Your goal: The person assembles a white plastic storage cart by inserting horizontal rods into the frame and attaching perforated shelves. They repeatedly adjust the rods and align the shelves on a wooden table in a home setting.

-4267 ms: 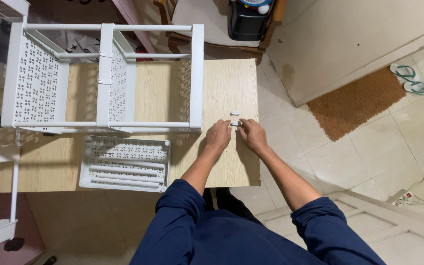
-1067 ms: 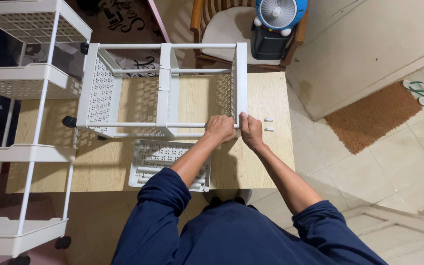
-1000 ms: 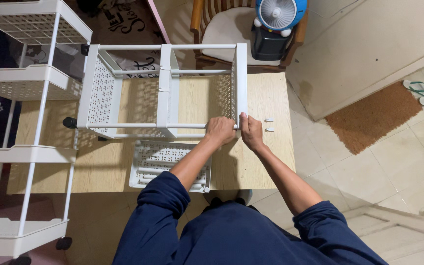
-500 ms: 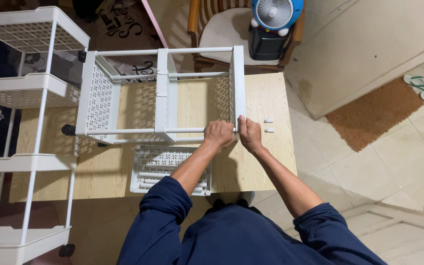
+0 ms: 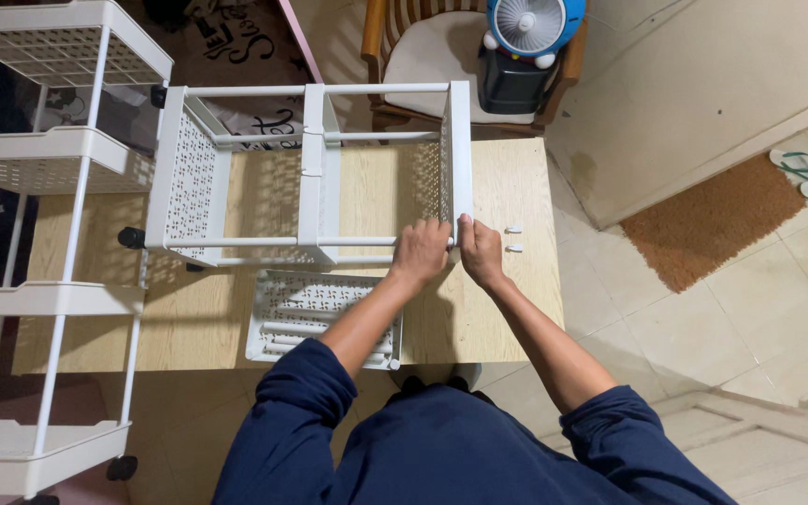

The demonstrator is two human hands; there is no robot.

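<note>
The white rack (image 5: pixel 315 178) lies on its side across the wooden table (image 5: pixel 507 309), its right end panel toward three o'clock. The left hand (image 5: pixel 420 255) has its fingers curled closed around the near rail where it meets that panel, and the right hand (image 5: pixel 479 251) presses against the panel's lower corner from the three o'clock side, fingers bent onto it. Two small white pegs (image 5: pixel 513 238) lie just beside the right hand at three o'clock, and a loose perforated shelf (image 5: pixel 315 313) rests at the table's six o'clock edge under the left forearm.

Your two arms in dark blue sleeves reach out. Your left hand (image 5: pixel 420 254) and right hand (image 5: pixel 480 251) sit side by side, fingers curled.
</note>
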